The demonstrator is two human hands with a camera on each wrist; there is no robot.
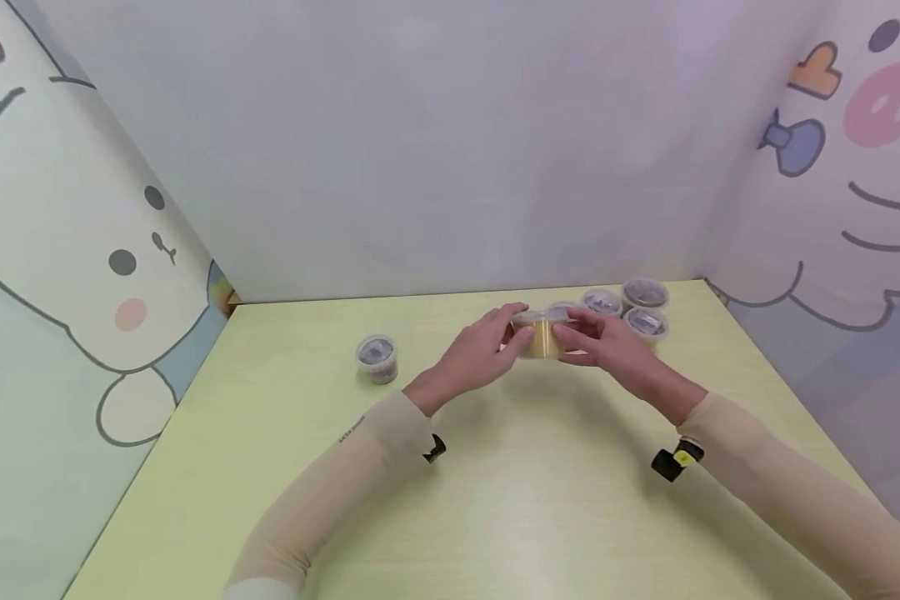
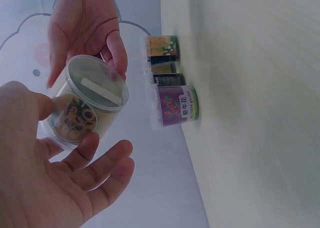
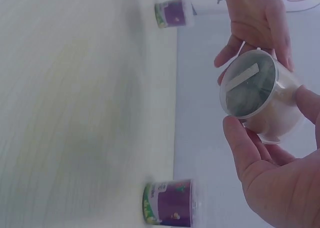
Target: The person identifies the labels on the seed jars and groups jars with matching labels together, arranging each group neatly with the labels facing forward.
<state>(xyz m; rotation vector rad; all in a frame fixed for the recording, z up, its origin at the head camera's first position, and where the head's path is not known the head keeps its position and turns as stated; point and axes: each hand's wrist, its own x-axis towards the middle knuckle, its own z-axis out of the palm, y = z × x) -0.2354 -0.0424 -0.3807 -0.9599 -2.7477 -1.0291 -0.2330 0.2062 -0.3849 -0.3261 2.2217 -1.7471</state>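
Note:
A clear lidded cup with a yellowish band (image 1: pixel 542 340) is held above the table between both hands. My left hand (image 1: pixel 482 350) grips its left side with thumb and fingers; my right hand (image 1: pixel 617 348) grips the right side. The left wrist view shows a dark printed pattern on the cup's side (image 2: pixel 75 119) and a pale strip across its bottom or lid (image 2: pixel 101 91). In the right wrist view the cup (image 3: pixel 252 83) is tilted, its round end facing the camera, with the right fingers and thumb around it.
On the table (image 1: pixel 495 500), one small lidded cup (image 1: pixel 377 358) stands at the left. Several more cups, including one at the back right (image 1: pixel 645 292) and one in front of it (image 1: pixel 646 323), stand behind the right hand. A purple cup (image 2: pixel 175 106) shows beside others.

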